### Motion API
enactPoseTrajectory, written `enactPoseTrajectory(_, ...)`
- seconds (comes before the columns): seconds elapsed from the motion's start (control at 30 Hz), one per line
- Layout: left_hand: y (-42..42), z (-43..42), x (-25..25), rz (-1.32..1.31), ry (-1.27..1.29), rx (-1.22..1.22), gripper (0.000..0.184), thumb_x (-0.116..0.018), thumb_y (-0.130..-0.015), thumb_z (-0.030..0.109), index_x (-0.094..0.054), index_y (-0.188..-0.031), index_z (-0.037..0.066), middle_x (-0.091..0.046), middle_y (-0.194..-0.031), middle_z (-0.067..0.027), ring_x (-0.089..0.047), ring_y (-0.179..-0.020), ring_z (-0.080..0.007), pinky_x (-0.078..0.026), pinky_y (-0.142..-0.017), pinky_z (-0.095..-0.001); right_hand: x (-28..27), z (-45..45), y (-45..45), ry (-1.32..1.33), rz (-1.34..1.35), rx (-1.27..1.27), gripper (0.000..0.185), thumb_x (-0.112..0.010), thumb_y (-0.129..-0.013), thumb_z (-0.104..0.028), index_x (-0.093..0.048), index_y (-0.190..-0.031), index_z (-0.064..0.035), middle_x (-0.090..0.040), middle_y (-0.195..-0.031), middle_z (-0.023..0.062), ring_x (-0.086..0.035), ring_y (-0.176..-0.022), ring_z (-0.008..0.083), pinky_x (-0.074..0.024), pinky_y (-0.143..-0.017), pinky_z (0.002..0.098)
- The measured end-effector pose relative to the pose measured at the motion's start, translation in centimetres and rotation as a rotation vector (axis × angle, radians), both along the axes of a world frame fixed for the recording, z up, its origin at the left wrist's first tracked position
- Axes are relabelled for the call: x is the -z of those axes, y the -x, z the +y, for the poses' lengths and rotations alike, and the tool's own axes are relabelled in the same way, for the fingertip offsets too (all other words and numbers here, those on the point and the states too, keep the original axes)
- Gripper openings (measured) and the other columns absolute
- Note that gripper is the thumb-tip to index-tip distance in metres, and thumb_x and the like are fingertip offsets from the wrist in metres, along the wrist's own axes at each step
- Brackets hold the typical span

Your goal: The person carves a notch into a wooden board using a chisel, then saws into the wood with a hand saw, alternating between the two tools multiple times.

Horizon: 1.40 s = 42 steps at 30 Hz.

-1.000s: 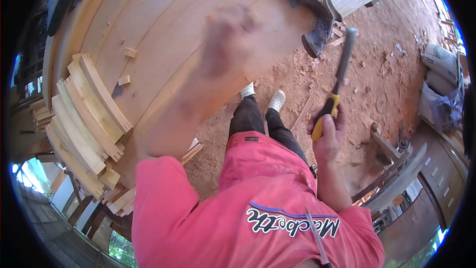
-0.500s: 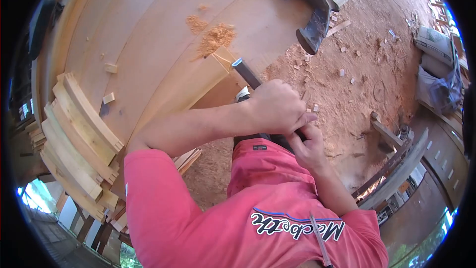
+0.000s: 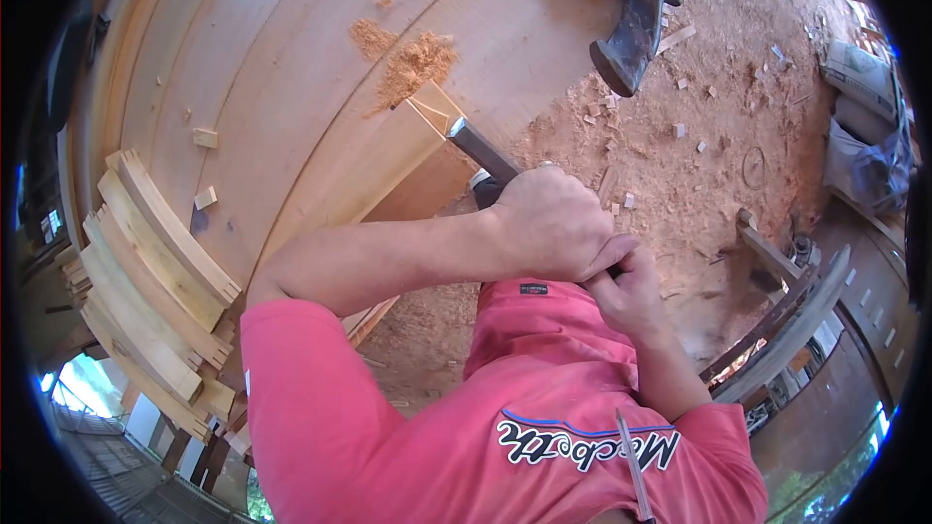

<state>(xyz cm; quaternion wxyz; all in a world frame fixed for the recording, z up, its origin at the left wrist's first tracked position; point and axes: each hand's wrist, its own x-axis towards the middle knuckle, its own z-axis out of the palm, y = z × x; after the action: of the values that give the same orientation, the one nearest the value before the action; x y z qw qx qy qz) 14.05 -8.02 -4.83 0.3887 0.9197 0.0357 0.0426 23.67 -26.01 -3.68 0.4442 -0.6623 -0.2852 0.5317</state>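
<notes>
My left hand (image 3: 551,220) is closed in a fist around the dark shaft of a chisel (image 3: 488,153). The chisel's bright blade tip rests at the notched end of a pale wooden piece (image 3: 364,170), either touching it or very close. Behind the left fist, my right hand (image 3: 631,286) is wrapped round the back end of the chisel, which the fingers mostly hide. The wooden piece lies on a broad board (image 3: 282,68), its cut end pointing toward the chisel. A pile of sawdust (image 3: 419,63) sits just beyond that end.
A handsaw (image 3: 631,44) with a dark handle lies at the board's upper edge. Several curved wooden pieces (image 3: 160,272) are stacked at left, near small offcuts (image 3: 205,139). Shavings and wood bits cover the ground (image 3: 718,155). Sacks (image 3: 859,87) and timber (image 3: 791,330) stand at right.
Both hands have shifted slightly right and down in the view, still on the chisel. Its tip stays by the wood's notched end. The view itself has moved a little.
</notes>
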Motion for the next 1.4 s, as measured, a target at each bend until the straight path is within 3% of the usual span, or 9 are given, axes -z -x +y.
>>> enactPoseTrajectory(0.2,-0.2,-0.1,0.8,-0.015,-0.022,-0.082,0.052,-0.056,-0.097,0.041,-0.068,-0.058,0.009,-0.062,-0.054,-0.0163,-0.066,-0.052,-0.0330,-0.054,-0.051,-0.0436,0.5,0.7,-1.0,-0.014,0.009,0.001,0.019,-0.063,-0.086,0.008,-0.065,-0.103,-0.0008,-0.068,-0.105,0.0096,-0.064,-0.092,0.0123,-0.0520,-0.075,0.0286)
enactPoseTrajectory(0.3,-0.5,0.1,0.9,-0.008,-0.042,-0.084,0.046,-0.058,-0.095,0.035,-0.068,-0.059,0.008,-0.063,-0.056,-0.0161,-0.067,-0.052,-0.0329,-0.054,-0.053,-0.0430,-0.6,-0.5,-1.7,0.078,0.241,0.308,0.029,-0.061,-0.094,-0.008,-0.059,-0.122,-0.0026,-0.063,-0.115,0.0102,-0.061,-0.101,0.0148,-0.0511,-0.081,0.0324)
enactPoseTrajectory(0.43,-0.8,0.3,0.7,-0.035,0.018,-0.058,0.034,-0.060,-0.087,0.026,-0.069,-0.060,0.008,-0.064,-0.057,-0.0155,-0.067,-0.054,-0.0324,-0.054,-0.054,-0.0428,2.3,-8.5,-4.1,-0.071,0.123,0.834,0.046,-0.046,-0.103,-0.043,-0.053,-0.130,-0.0066,-0.056,-0.098,0.0040,-0.056,-0.089,0.0160,-0.0469,-0.078,0.0311)
enactPoseTrajectory(0.7,-0.1,1.0,0.9,-0.015,-0.004,-0.069,0.029,-0.062,-0.080,0.026,-0.068,-0.058,0.008,-0.064,-0.058,-0.0142,-0.068,-0.055,-0.0315,-0.054,-0.055,-0.0425,2.4,-1.3,0.8,-0.182,0.452,0.824,0.037,-0.043,-0.105,-0.038,-0.054,-0.119,-0.0046,-0.050,-0.096,0.0045,-0.050,-0.089,0.0174,-0.0423,-0.083,0.0325)
enactPoseTrajectory(0.97,0.3,1.0,0.5,0.054,-0.016,0.008,0.024,-0.062,-0.077,0.024,-0.069,-0.060,0.009,-0.066,-0.060,-0.0154,-0.069,-0.057,-0.0320,-0.055,-0.056,-0.0428,3.9,-4.9,-2.2,-0.179,0.245,0.978,0.028,-0.047,-0.104,-0.033,-0.053,-0.115,-0.0081,-0.046,-0.092,0.0018,-0.045,-0.084,0.0137,-0.0398,-0.075,0.0294)
enactPoseTrajectory(1.03,0.5,1.3,0.6,0.123,-0.036,0.032,0.022,-0.062,-0.075,0.022,-0.069,-0.060,0.008,-0.067,-0.063,-0.0162,-0.069,-0.057,-0.0322,-0.055,-0.056,-0.0430,3.6,1.8,1.1,-0.324,0.321,0.684,0.024,-0.051,-0.102,-0.025,-0.049,-0.116,-0.0059,-0.045,-0.091,0.0017,-0.044,-0.079,0.0138,-0.0395,-0.073,0.0280)
enactPoseTrajectory(1.13,0.8,1.7,0.5,0.093,-0.061,0.011,0.021,-0.063,-0.075,0.022,-0.069,-0.061,0.007,-0.068,-0.065,-0.0164,-0.070,-0.059,-0.0318,-0.055,-0.056,-0.0430,4.1,0.8,0.7,-0.165,0.629,0.798,0.021,-0.054,-0.101,-0.016,-0.049,-0.118,-0.0051,-0.049,-0.095,0.0032,-0.049,-0.085,0.0135,-0.0431,-0.077,0.0290)
enactPoseTrajectory(1.23,0.1,0.8,0.8,-0.011,-0.053,-0.027,0.023,-0.063,-0.076,0.022,-0.069,-0.062,0.005,-0.068,-0.067,-0.0172,-0.069,-0.059,-0.0319,-0.055,-0.056,-0.0431,1.1,0.6,-0.6,-0.034,0.227,0.077,0.032,-0.054,-0.099,-0.008,-0.048,-0.129,-0.0027,-0.060,-0.104,0.0071,-0.057,-0.094,0.0128,-0.0482,-0.082,0.0311)
enactPoseTrajectory(1.4,0.5,0.0,0.7,-0.094,0.004,0.005,0.029,-0.063,-0.084,0.027,-0.067,-0.065,0.004,-0.063,-0.065,-0.0144,-0.067,-0.056,-0.0313,-0.054,-0.054,-0.0417,-1.0,0.6,-1.5,0.074,0.041,-0.134,0.015,-0.053,-0.097,-0.001,-0.065,-0.105,-0.0001,-0.065,-0.088,0.0060,-0.063,-0.076,0.0131,-0.0496,-0.067,0.0297)
